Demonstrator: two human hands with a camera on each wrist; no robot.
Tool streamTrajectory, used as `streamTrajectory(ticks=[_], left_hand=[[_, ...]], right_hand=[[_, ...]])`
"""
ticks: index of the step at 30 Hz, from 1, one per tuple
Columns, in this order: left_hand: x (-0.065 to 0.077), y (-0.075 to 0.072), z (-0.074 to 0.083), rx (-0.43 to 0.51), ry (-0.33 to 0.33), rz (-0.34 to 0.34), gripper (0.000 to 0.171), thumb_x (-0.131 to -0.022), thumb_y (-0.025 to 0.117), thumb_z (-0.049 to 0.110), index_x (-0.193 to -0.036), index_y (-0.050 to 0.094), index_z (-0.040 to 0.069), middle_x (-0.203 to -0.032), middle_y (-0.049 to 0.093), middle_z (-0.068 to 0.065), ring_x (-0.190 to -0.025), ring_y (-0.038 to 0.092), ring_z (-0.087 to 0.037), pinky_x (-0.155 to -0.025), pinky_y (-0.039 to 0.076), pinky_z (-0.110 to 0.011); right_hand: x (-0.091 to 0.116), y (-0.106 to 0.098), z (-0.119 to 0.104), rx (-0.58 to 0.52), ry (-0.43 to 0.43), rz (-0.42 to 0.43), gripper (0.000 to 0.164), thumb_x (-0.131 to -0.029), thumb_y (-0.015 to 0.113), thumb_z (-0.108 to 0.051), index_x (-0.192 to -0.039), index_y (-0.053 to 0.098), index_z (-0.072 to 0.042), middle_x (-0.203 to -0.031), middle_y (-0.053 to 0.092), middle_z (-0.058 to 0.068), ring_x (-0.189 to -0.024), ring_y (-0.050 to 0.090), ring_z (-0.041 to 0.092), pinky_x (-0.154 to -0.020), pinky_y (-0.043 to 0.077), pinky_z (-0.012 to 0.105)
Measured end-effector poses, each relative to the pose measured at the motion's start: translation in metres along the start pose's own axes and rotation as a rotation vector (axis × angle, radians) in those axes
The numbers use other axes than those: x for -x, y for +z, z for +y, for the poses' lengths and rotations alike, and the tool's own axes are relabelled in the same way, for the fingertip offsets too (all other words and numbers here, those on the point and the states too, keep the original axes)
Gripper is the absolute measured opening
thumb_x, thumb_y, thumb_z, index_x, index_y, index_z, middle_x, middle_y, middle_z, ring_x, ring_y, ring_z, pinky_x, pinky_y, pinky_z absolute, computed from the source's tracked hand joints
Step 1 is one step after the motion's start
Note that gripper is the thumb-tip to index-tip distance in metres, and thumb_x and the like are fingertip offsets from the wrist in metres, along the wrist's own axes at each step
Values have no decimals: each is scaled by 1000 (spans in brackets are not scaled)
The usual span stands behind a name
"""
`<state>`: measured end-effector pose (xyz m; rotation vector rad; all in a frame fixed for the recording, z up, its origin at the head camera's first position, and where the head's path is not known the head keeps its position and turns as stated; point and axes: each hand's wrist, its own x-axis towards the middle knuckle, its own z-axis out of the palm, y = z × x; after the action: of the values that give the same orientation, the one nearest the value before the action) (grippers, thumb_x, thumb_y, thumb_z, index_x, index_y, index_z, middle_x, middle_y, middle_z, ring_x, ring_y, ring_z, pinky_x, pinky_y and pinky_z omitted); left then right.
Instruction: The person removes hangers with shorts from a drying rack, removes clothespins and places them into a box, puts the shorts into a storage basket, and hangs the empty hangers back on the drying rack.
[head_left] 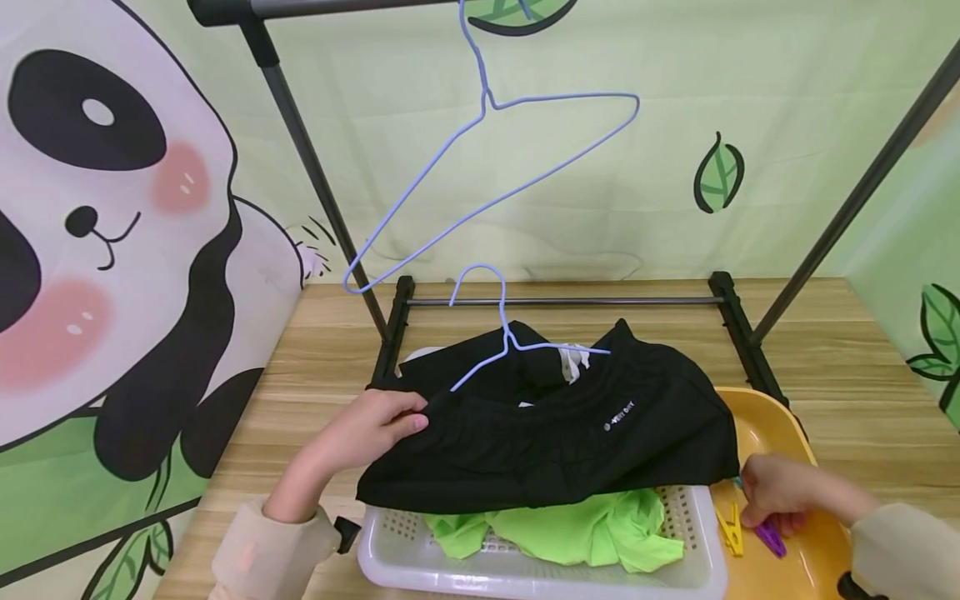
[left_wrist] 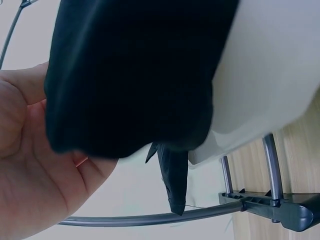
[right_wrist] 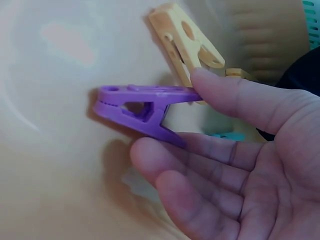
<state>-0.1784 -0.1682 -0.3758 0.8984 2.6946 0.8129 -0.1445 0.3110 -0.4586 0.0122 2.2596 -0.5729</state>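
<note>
Black shorts (head_left: 555, 450) with an elastic waistband and small white lettering lie over a white basket. A blue hanger (head_left: 504, 333) sits in their waist, its hook upright and lower part hidden by the cloth. At the waistband's left end, my left hand (head_left: 375, 429) pinches the fabric; the left wrist view shows the dark cloth (left_wrist: 135, 75) between thumb and fingers. My right hand (head_left: 780, 492) is down in a yellow basin (head_left: 813, 558). Its thumb and fingers pinch a purple clothespin (right_wrist: 140, 107) by the handle ends. Beside it lies a yellow clothespin (right_wrist: 182, 42).
Bright green cloth (head_left: 570, 533) lies in the white perforated basket (head_left: 540, 579). Another blue hanger (head_left: 487, 204) hangs from the rack's top bar (head_left: 352, 8) above the shorts. The rack's black feet (head_left: 393, 325) stand on the wooden surface behind the basket.
</note>
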Motion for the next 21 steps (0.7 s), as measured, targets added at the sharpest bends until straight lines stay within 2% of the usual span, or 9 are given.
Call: streamTrajectory(ticks=[7,15,21], left_hand=[[0,0,0,-1,-6,-6,7,-87,54,16,-85,59,11,-63,44,6,-61,42,-5,-57,36,-20],[0,0,1,5,-6,-7,7,-87,55,16,-85,59,11,-63,44,6,-60,42,-5,-56,36,-20],[0,1,1,-2,-1,-4,7,-87,55,15,-85,60,11,-63,44,6,-60,42,-5,-56,36,-20]], right_hand=[[1,4,1,9,-17,34,32,-65,76,-20,-66,47,-6,-50,47,1,-39,43,9,-39,35,15],[0,8,3,9,-28,70,35,-64,77,-20,-67,45,-6,-51,46,1,-38,42,9,-38,35,16],[-1,8,6,7,-23,72,39,-64,76,-27,-72,46,-5,-53,48,2,-39,44,8,-39,37,16]])
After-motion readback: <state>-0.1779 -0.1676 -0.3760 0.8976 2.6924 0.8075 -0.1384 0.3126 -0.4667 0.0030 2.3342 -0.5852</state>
